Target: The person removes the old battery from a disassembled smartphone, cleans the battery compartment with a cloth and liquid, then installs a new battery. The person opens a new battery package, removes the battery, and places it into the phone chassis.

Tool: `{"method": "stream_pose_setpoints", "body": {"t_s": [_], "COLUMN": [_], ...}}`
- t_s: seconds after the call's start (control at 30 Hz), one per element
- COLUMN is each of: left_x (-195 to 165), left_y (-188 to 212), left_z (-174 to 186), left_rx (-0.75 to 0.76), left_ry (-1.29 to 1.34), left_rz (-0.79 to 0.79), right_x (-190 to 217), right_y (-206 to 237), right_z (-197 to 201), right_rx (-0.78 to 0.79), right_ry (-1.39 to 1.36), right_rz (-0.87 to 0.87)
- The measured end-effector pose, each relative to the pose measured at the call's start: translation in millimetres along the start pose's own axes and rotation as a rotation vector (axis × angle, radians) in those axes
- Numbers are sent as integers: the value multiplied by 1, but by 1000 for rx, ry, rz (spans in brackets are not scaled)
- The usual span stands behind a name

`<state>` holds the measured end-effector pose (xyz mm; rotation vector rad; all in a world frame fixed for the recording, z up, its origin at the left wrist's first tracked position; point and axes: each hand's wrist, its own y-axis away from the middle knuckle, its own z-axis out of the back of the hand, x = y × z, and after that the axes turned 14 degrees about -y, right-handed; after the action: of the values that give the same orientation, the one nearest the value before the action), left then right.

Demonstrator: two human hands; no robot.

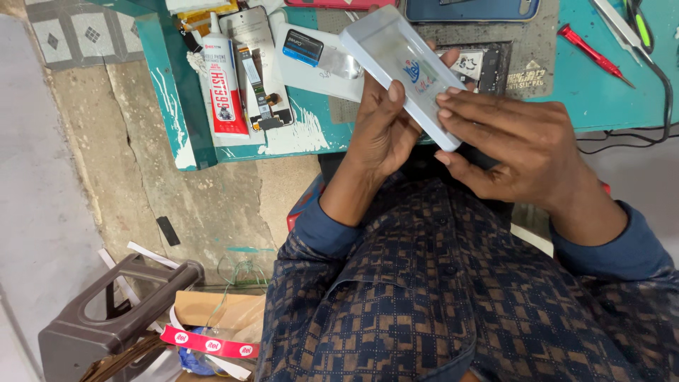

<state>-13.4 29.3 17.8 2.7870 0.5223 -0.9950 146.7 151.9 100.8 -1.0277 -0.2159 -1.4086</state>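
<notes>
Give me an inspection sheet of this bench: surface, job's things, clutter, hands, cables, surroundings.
Surface: teal bench, paint worn at its front edge.
Job's things: flat white box, tilted, held above the bench edge.
Clutter: white glue tube, phone screen part, red screwdriver.
Hands: left hand grips the box from below; right hand has fingertips on its lower end.
Cables: black cable along the right edge.
Surroundings: grey plastic stool, concrete floor.

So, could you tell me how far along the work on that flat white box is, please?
Already laid out: a glue tube, a dismantled phone screen and a red screwdriver on the teal workbench. In hand: the left hand cradles the flat white box while the right hand grips its lower end. The box looks closed, so opening it appears to be left.
</notes>
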Motion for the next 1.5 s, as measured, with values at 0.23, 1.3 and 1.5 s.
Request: {"method": "stream_pose_setpoints", "body": {"t_s": [0.23,1.3,1.5], "left_x": [4,1,-5], "left_y": [0,-4,-4], "left_z": [-5,-9,-11], "left_rx": [-78,-165,-58], "left_ry": [-119,-271,-363], "left_rz": [-65,-71,-78], "right_x": [3,6,19], "right_y": [-3,-2,-9], "right_z": [3,26,36], "right_rx": [-34,280,221], "right_ry": [7,28,227], "right_rz": [28,-133,-37]}}
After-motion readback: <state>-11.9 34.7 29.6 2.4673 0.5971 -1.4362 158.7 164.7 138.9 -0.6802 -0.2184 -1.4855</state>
